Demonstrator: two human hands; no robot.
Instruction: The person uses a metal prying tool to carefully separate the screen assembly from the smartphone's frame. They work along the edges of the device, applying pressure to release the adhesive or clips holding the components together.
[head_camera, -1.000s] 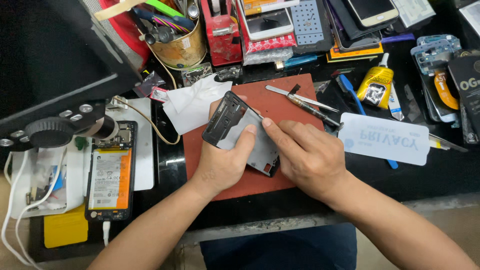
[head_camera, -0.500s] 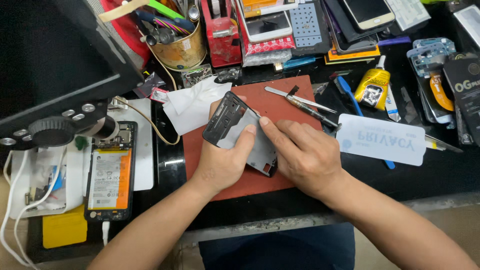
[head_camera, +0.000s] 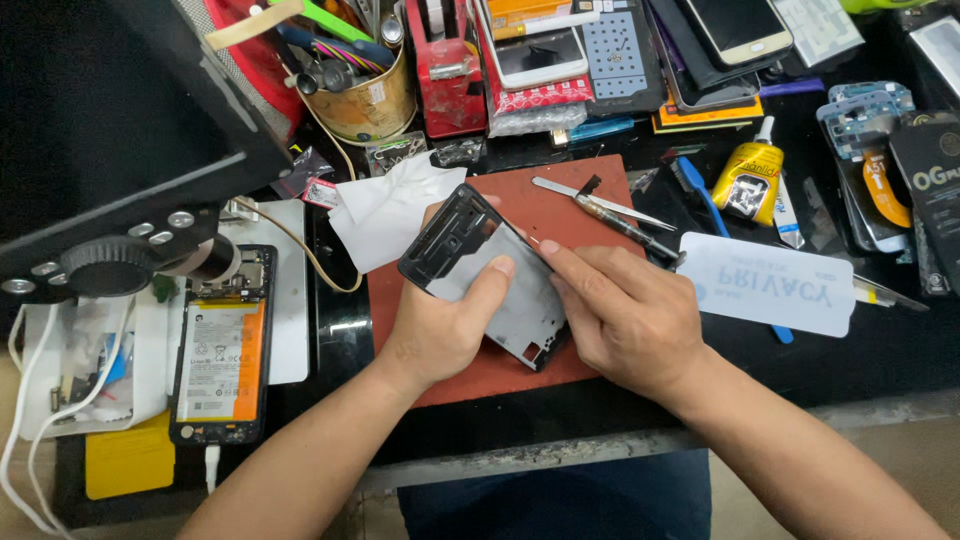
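Note:
My left hand (head_camera: 440, 325) grips a black phone frame (head_camera: 470, 250) with a pale inner panel, holding it tilted over the red-brown work mat (head_camera: 580, 215). The thumb lies across the panel. My right hand (head_camera: 625, 315) rests on the frame's right edge, its index fingertip pressed against the rim near the top. Whether the right fingers pinch a small tool or a thin strip there is too small to tell.
An opened phone with an orange-labelled battery (head_camera: 220, 345) lies to the left. Tweezers (head_camera: 600, 205) lie on the mat. A yellow glue bottle (head_camera: 745, 180), a pale protector sheet (head_camera: 765, 285), a white tissue (head_camera: 385, 210), a tool tin (head_camera: 365, 95) and stacked phones (head_camera: 570, 45) crowd the bench.
Both hands stay on the frame in nearly the same place; the frame has tilted very slightly and the right index finger has shifted a little along the edge.

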